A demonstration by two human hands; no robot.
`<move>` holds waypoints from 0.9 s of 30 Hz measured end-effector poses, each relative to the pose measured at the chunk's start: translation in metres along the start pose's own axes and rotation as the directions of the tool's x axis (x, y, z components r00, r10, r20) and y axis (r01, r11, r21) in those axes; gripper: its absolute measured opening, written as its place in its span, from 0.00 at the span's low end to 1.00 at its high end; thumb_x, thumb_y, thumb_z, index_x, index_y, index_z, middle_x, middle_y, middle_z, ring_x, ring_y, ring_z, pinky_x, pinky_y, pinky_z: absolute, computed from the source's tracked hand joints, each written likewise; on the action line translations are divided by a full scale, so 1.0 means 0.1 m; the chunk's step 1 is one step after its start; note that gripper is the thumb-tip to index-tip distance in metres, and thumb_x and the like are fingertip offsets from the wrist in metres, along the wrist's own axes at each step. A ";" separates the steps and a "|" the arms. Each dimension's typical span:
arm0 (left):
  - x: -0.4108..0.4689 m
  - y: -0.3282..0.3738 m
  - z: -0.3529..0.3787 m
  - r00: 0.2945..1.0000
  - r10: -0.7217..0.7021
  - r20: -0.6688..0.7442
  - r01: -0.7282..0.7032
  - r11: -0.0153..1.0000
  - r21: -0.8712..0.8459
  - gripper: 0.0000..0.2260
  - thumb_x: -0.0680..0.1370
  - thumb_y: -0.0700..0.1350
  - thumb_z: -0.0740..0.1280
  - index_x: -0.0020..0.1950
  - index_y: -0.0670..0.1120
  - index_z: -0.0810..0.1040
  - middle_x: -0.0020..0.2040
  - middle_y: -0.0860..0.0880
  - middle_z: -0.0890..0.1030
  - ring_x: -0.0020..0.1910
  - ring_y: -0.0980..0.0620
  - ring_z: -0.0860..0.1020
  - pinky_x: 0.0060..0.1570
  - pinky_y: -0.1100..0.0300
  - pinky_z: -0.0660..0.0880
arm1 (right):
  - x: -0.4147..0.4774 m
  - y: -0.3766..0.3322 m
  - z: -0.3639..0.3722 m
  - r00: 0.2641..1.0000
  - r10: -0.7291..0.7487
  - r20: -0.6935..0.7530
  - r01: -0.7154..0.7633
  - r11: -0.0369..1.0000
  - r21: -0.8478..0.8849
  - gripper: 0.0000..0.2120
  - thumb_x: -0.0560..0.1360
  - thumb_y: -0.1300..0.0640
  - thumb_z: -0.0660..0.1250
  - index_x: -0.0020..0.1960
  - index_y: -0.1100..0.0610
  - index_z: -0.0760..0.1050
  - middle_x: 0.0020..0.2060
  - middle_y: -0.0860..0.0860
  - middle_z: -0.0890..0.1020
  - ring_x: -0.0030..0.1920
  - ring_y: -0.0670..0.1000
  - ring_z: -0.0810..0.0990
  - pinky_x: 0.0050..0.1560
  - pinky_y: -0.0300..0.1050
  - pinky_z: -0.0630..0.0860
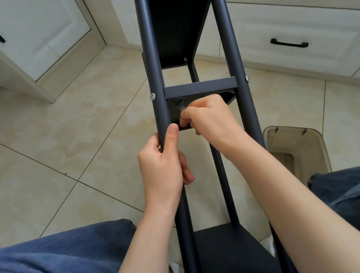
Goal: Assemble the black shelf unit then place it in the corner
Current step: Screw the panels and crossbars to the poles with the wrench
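Note:
The black shelf unit [225, 37] lies tilted lengthwise between my knees, its round posts running away from me with three shelf panels fixed between them. My left hand [163, 166] grips the left post [154, 75] just below the middle shelf [200, 88]. My right hand [209, 118] reaches between the posts under that shelf and pinches a small grey tool [180, 107], which looks like a hex key, against the shelf's underside near the left post. Silver screw heads show on both posts at that shelf's level.
Beige floor tiles [59, 141] lie under the unit. White cabinets with black handles stand at the back left [27, 30] and a white drawer front [300, 43] at the right. A translucent plastic bin [295, 143] sits beside my right knee.

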State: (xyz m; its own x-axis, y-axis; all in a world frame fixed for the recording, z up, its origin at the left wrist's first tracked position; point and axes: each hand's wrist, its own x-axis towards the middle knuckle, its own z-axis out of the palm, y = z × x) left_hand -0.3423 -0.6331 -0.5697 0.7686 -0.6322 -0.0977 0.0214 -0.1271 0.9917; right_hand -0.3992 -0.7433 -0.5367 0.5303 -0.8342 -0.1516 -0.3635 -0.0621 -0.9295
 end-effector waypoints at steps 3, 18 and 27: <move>-0.01 -0.01 0.00 1.000 -0.014 0.004 0.014 1.000 -0.015 0.17 0.84 0.55 0.61 0.40 0.49 0.77 0.23 0.49 0.72 0.17 0.48 0.72 0.19 0.61 0.67 | 0.00 0.01 0.01 1.000 0.001 0.014 -0.001 1.000 0.018 0.12 0.72 0.60 0.66 0.31 0.57 0.80 0.27 0.47 0.76 0.37 0.49 0.75 0.40 0.48 0.73; -0.04 0.01 0.01 0.999 -0.045 0.018 0.045 0.999 0.007 0.22 0.85 0.57 0.56 0.44 0.40 0.74 0.23 0.51 0.72 0.17 0.49 0.72 0.18 0.60 0.68 | 0.03 0.11 0.09 0.971 -0.233 -0.051 0.203 0.921 -0.332 0.14 0.78 0.58 0.63 0.37 0.61 0.80 0.31 0.55 0.80 0.35 0.55 0.79 0.37 0.47 0.76; -0.07 0.03 0.01 0.999 -0.031 0.042 0.031 0.999 0.017 0.21 0.85 0.57 0.56 0.43 0.43 0.75 0.23 0.50 0.72 0.18 0.49 0.72 0.19 0.61 0.68 | 0.04 0.15 0.12 0.964 -0.260 -0.062 0.230 0.925 -0.304 0.15 0.78 0.57 0.64 0.35 0.60 0.79 0.29 0.54 0.79 0.33 0.52 0.78 0.35 0.46 0.77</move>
State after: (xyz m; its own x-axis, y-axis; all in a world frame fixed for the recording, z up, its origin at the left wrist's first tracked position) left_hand -0.3484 -0.6300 -0.5663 0.7403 -0.6592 -0.1322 0.0345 -0.1592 0.9866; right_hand -0.3932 -0.7413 -0.5548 0.5582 -0.8216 0.1158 -0.4469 -0.4154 -0.7923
